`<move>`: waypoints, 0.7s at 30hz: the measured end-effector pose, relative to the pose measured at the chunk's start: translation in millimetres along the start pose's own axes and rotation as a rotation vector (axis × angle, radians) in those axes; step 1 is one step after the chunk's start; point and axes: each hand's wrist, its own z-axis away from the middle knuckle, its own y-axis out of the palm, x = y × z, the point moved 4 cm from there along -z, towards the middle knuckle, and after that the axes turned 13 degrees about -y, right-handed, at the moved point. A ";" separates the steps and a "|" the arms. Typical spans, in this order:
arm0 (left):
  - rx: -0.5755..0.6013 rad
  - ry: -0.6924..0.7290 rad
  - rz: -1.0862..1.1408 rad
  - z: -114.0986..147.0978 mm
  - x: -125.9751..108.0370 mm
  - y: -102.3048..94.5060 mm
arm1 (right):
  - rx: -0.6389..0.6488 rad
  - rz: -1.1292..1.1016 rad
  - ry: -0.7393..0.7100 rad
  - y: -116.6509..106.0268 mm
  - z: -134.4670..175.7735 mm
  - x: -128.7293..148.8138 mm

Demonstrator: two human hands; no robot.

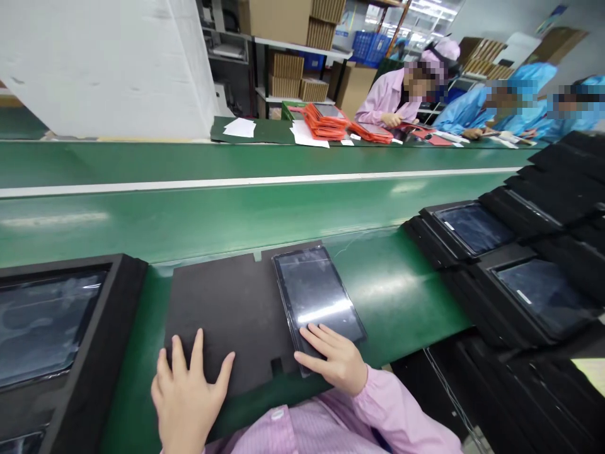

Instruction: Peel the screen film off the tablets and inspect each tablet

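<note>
While the left grip [187, 398] spreads wide, a shiny dark tablet [312, 284] with a white streak lies under the flat, uncurled right grip [338, 359].

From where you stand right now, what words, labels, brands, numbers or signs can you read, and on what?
None can be read.
Tablet under the right hand: no lettering readable.
White strips on two screens at right: too small.
White papers at the far side: no legible print.
Yellowish paper at the right edge: nothing readable.
</note>
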 end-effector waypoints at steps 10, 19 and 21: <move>0.034 -0.051 0.195 -29.6 -7.1 3.2 | -0.215 -0.236 0.720 -33.1 3.4 -103.9; 0.112 -0.295 0.089 -30.8 -16.4 -16.5 | -0.356 -0.277 1.078 -11.6 35.7 -99.1; 0.107 -0.300 0.070 -32.0 -18.1 -15.8 | -0.396 -0.333 1.107 -10.7 39.4 -87.2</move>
